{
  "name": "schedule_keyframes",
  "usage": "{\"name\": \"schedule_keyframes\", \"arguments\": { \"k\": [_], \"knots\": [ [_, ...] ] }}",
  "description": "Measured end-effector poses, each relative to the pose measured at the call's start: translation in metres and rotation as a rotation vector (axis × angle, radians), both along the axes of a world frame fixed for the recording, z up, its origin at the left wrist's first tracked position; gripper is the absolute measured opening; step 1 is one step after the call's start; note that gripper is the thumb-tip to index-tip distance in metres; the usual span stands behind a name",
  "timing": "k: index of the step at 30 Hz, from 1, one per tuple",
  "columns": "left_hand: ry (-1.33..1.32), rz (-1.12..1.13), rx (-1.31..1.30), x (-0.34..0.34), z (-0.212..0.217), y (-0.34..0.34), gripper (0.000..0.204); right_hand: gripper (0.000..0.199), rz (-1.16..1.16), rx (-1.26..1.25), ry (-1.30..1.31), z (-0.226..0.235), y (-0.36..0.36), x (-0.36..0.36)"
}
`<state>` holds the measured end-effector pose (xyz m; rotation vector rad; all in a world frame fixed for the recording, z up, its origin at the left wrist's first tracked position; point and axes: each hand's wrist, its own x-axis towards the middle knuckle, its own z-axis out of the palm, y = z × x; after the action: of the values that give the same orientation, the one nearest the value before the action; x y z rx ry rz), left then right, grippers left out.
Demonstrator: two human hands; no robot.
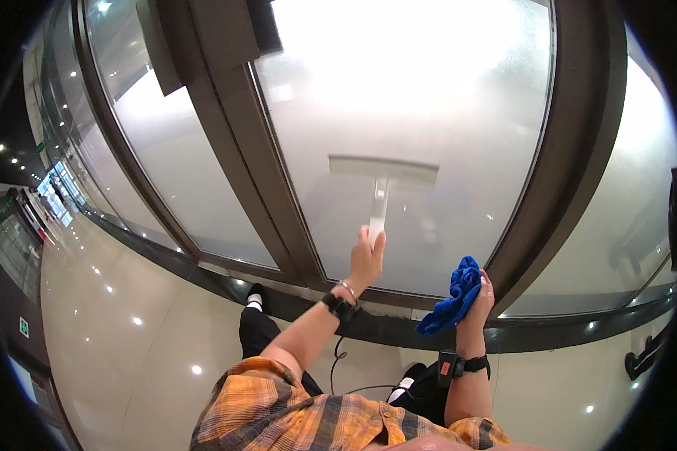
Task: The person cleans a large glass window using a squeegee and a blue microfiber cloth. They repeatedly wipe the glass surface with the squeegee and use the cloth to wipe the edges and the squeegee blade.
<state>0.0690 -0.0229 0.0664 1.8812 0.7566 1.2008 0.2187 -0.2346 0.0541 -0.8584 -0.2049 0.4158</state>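
left fingers (380, 242) clasp white t-shaped squeegee (381, 188), right fingers (485, 281) blue cloth (459, 298), near frosted pane's (421, 124) lower edge; tilt risks streaks.

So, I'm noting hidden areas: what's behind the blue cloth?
Around the blue cloth in the right hand, the glass pane, its brown frame and the dark ledge below show. The parts directly behind it are covered and cannot be seen.

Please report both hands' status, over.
Left hand grips white T-shaped squeegee over frosted glass pane. Right hand holds crumpled blue cloth. Dark brown frame borders pane.
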Motion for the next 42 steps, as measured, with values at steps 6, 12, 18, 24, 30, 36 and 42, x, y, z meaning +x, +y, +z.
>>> {"name": "schedule_keyframes", "arguments": {
  "k": [6, 12, 18, 24, 30, 36, 42],
  "knots": [
    [-0.128, -0.14, 0.105, -0.004, 0.237, 0.025, 0.036, 0.03, 0.037, 0.057, -0.003, 0.002, 0.003, -0.006],
    [-0.123, -0.049, 0.179, -0.019, 0.333, 0.05, 0.035, 0.03, 0.061, 0.041, -0.031, 0.007, 0.002, -0.008],
    [-0.149, -0.005, 0.101, -0.044, 0.29, 0.076, 0.035, 0.03, 0.071, 0.055, -0.024, -0.008, 0.005, 0.001],
    [-0.13, -0.069, -0.05, -0.065, 0.167, 0.077, 0.035, 0.031, 0.082, 0.043, -0.011, -0.004, 0.004, -0.004],
    [-0.128, -0.127, -0.189, -0.068, 0.042, 0.056, 0.041, 0.032, 0.117, 0.029, -0.043, -0.008, 0.007, -0.007],
    [-0.199, -0.161, -0.041, -0.048, 0.153, 0.043, 0.034, 0.031, 0.185, -0.017, -0.064, -0.004, 0.004, -0.002],
    [-0.232, -0.123, -0.043, -0.029, 0.176, 0.015, 0.042, 0.04, 0.361, -0.05, -0.138, 0.006, -0.008, -0.002]
  ]
}}
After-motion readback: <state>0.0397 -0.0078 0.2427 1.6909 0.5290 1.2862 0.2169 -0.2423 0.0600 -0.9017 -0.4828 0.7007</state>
